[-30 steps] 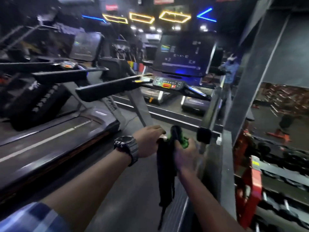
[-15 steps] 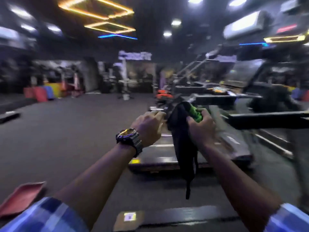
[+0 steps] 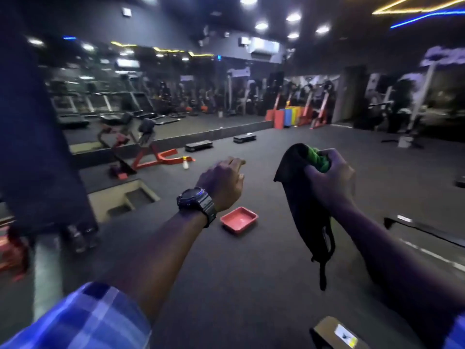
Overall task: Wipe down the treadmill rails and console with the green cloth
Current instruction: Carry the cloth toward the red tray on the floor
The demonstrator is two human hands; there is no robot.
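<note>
Green cloth bunched in the right hand, no treadmill within reach

The right hand (image 3: 329, 180) has its fingers curled round the green cloth (image 3: 319, 159), which is wadded together with a black cloth (image 3: 302, 205) whose strap-like end hangs below the fist; probably it is gripped this tight so nothing trails while it is carried. The left hand (image 3: 224, 182) holds nothing, its fingers loosely extended, well to the left of the green cloth, with a dark wristwatch (image 3: 197, 201) on that wrist. A red tray (image 3: 239, 219) lies on the floor (image 3: 226, 285) below and left of the green cloth. Treadmills (image 3: 73, 109) stand far beyond it, near the mirrored wall, so wiping looks not yet under way here. No brand or writing is readable; the signs and labels are blurred.
</note>
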